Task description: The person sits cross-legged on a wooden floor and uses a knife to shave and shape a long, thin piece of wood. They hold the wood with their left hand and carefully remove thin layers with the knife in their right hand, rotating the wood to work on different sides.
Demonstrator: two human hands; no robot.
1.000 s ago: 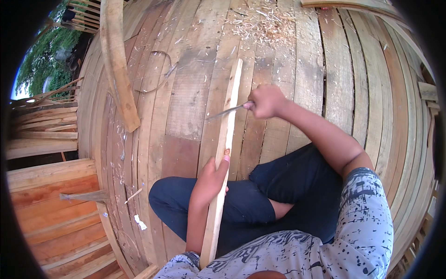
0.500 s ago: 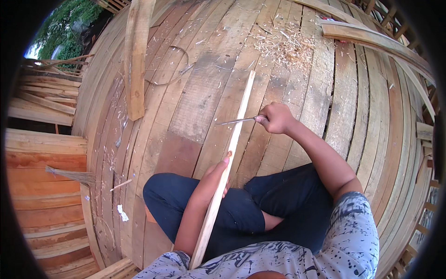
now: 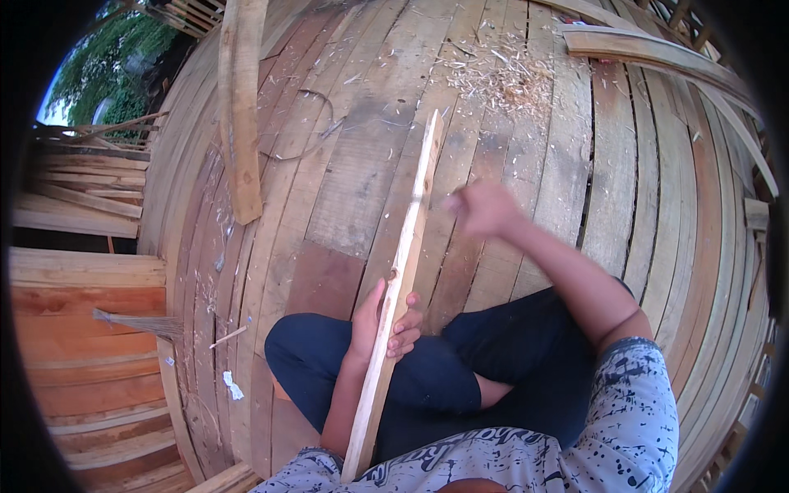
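A long, pale wooden strip (image 3: 401,255) slants from my waist up over the floor, its far tip narrowed. My left hand (image 3: 366,327) is closed round its lower middle, thumb on one side and fingers on the other, above my lap. A small dark knot marks the wood just beyond that grip. Smeared by motion, my right hand (image 3: 486,209) is a closed fist just right of the strip's upper half. The thin-bladed knife it holds is clear in the earlier picture; now its blade is too blurred to make out.
Wood shavings (image 3: 501,78) lie scattered on the plank floor (image 3: 345,189) ahead. A loose board (image 3: 239,123) rests at the left, and a curved beam (image 3: 657,53) at the far right. A twig brush (image 3: 140,322) lies near stacked timber at the left.
The strip has turned about its length, and more of my left fingers show round it. My right fist stays beside the strip but is now blurred, as is the knife.
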